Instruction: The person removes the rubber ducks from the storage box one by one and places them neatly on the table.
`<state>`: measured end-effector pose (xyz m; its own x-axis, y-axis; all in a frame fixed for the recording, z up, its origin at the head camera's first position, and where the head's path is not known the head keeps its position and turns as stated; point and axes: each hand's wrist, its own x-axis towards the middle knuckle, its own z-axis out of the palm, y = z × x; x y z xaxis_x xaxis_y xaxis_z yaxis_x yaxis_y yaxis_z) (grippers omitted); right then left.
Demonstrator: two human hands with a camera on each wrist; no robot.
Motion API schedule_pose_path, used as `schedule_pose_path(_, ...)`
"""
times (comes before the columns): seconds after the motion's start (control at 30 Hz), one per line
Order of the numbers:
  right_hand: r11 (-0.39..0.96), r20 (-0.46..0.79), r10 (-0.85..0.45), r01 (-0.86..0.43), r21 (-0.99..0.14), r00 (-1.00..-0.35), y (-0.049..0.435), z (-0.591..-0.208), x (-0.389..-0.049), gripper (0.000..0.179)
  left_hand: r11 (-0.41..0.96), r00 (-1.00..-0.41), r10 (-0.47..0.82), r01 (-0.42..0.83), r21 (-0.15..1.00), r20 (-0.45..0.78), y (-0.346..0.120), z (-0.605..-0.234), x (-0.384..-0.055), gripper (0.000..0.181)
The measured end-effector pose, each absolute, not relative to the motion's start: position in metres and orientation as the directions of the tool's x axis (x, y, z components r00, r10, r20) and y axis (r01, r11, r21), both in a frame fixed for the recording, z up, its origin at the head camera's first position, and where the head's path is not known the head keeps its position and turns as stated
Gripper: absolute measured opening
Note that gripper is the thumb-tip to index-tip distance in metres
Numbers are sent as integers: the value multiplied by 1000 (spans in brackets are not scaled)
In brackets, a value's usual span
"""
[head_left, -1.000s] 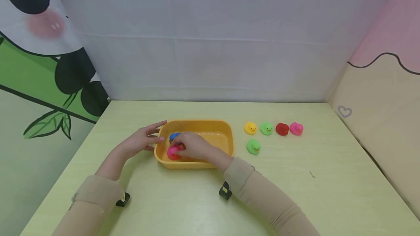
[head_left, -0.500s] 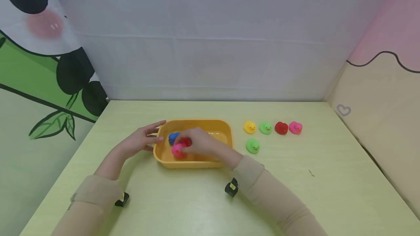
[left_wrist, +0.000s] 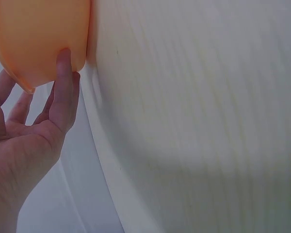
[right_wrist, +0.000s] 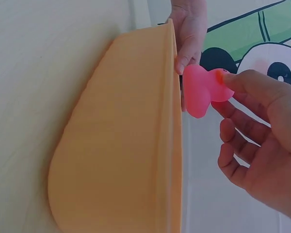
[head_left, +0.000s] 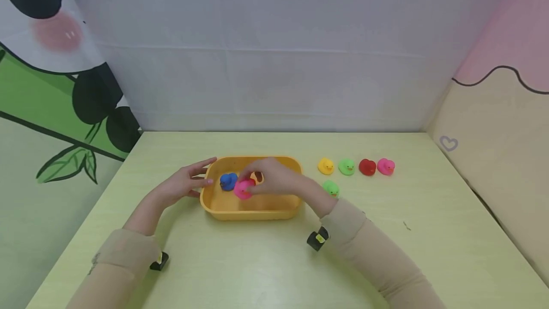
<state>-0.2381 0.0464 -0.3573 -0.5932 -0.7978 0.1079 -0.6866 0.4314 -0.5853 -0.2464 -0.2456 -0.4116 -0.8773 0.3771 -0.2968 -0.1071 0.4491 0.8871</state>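
My right hand (head_left: 274,176) pinches a pink rubber duck (head_left: 243,189) by its head, thumb at the beak. In the right wrist view the pink duck (right_wrist: 199,90) is up at the height of the rim of the yellow-orange tub (right_wrist: 121,136). A blue duck (head_left: 228,181) sits in the left part of the tub (head_left: 257,215). Between the right fingers a dark red patch shows, mostly hidden. With fingers spread, my left hand (head_left: 186,182) touches the tub's left end; in the left wrist view one fingertip of this hand (left_wrist: 34,136) rests against the outer wall.
Right of the tub stand a yellow duck (head_left: 326,166), a green duck (head_left: 346,167), a red duck (head_left: 367,167) and a pink duck (head_left: 386,167) in a row. Another green duck (head_left: 331,188) is in front, partly behind the right wrist. A white cloth wall (head_left: 279,85) closes off the back.
My right hand has moved right and slightly up inside the tub's outline with the pink duck, uncovering the blue duck. My left hand has stayed at the tub's end.
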Motion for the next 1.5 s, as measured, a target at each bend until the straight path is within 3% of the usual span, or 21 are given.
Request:
schedule_pose_path(1.0, 476, 207, -727, -698, -536, -655, 157, -311, -244, 24, 477, -882, 348, -125, 870, -318, -245, -420, -253, 67)
schedule_pose_path(1.23, 526, 177, -672, -632, -570, -719, 189, -306, -241, 23, 468, -880, 358, -119, 876, -311, -243, -418, -252, 69)
schedule_pose_path(1.5, 606, 185, -607, -600, -522, -773, 229, -308, -239, 23, 465, -876, 367, -120, 877, -314, -245, -415, -249, 69)
